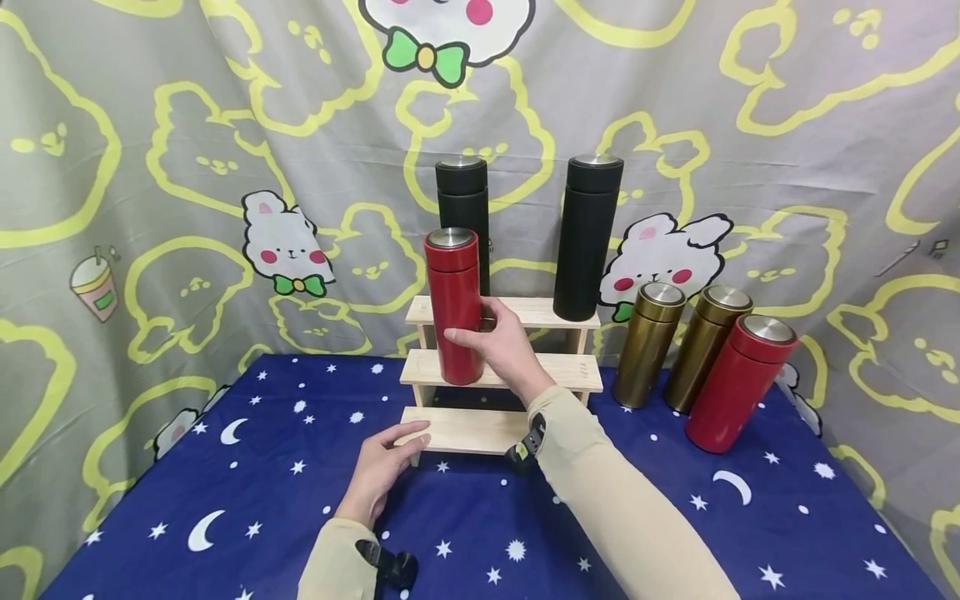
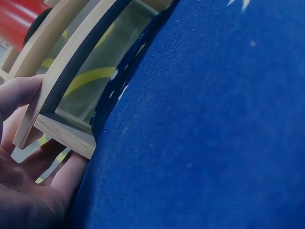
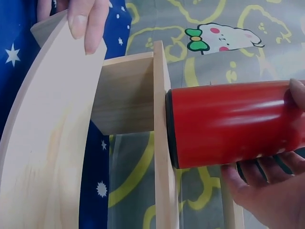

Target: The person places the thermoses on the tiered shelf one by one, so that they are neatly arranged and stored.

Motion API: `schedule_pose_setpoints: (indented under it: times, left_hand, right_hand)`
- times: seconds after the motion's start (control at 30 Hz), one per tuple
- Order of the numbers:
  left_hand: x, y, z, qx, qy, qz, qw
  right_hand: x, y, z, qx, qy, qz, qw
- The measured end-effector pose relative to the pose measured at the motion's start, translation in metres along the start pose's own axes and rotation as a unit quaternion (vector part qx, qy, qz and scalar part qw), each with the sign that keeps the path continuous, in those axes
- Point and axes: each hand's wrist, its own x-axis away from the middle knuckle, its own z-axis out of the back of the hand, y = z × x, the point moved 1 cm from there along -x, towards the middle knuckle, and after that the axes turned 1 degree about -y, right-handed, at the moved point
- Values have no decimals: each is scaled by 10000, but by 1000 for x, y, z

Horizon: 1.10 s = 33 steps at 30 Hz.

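Observation:
My right hand holds a red thermos bottle with a silver lid top, thumb in front and fingers round its right side. The bottle stands upright at the left part of the middle step; in the right wrist view its dark base is right at that board. With my left hand I grip the left end of the lowest step of a three-tier wooden stand. In the left wrist view the thumb lies on the board and the other fingers are around its end.
On the top step stand two black thermos bottles, one behind the red bottle and one at the right end. Right of the stand are two gold bottles and another red bottle. A patterned curtain hangs behind the blue tablecloth.

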Motion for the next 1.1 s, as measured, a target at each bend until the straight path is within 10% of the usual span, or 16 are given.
schedule_pose_setpoints:
  times: [1.1]
  left_hand:
    - [2, -1, 1, 87, -86, -63, 9999]
  right_hand:
    - [40, 22, 87, 1299, 238, 329, 9907]
